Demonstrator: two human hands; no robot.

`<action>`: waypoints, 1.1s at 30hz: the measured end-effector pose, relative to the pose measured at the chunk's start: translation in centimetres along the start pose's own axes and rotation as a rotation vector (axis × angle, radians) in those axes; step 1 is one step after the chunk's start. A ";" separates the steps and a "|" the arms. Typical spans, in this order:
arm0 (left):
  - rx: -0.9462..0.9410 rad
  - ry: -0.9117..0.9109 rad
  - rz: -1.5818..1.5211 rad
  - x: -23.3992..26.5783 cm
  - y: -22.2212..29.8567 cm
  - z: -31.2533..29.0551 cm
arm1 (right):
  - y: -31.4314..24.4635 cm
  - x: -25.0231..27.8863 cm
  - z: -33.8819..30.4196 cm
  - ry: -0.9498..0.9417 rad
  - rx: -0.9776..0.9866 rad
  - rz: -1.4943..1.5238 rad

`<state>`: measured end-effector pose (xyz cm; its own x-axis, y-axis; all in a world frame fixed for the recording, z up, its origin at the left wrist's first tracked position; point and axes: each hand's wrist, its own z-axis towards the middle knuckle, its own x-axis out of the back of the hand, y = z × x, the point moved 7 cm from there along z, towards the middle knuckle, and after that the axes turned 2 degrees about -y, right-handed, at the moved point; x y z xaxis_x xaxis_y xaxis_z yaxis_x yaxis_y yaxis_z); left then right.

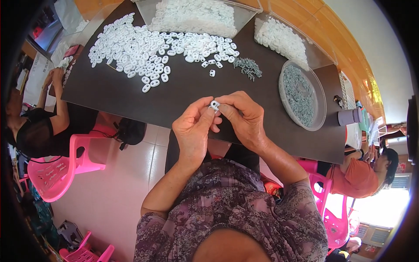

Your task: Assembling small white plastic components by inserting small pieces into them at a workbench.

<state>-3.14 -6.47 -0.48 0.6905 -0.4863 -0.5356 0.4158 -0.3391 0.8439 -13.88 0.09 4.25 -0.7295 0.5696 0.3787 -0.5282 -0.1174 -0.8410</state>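
Between my two hands, just above the table's near edge, is a small white oval plastic piece with two holes [214, 105]. The fingertips of my left hand [192, 131] pinch it from one side. My right hand [245, 120] grips it from the other, thumb and forefinger closed on its edge. Whether anything smaller sits under the right fingertips is hidden. Past my hands, a single white piece [212, 73] lies apart from a wide heap of similar pieces [135, 50]. Right of it is a small pile of grey-green slender parts [248, 68].
The dark table [187, 98] carries a round clear tray [321, 98] of grey-green parts at right. Clear bins of white pieces [192, 17] [281, 40] stand behind. A grey-purple cup [349, 117] is near the right edge. Other people sit left and right, beside pink chairs [72, 161].
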 end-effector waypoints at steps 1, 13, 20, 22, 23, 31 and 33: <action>0.001 -0.003 -0.001 0.0 0.0 0.0 | -0.1 0.0 0.0 0.001 0.002 -0.001; 0.031 0.018 -0.109 -0.5 0.0 0.0 | -1.2 0.0 -0.8 0.006 0.113 -0.110; 0.002 -0.050 -0.059 -0.3 -0.1 -0.2 | -0.8 0.3 -1.1 0.062 0.092 -0.056; -0.024 -0.052 -0.002 -0.1 0.0 -0.1 | -0.8 0.3 -1.2 0.055 0.067 -0.040; -0.022 -0.054 -0.002 -0.1 -0.1 -0.1 | -0.9 0.4 -1.2 0.055 0.083 -0.045; -0.176 -0.055 0.003 -0.3 0.4 -0.2 | -1.3 0.2 -1.3 0.084 0.080 0.014; -0.187 -0.048 0.021 -0.3 0.6 -0.2 | -1.2 0.1 -1.3 0.068 0.070 0.030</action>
<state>-3.01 -6.35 0.18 0.6730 -0.5306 -0.5153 0.5075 -0.1755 0.8436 -12.75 1.30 4.75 -0.7155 0.6186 0.3247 -0.5376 -0.1906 -0.8214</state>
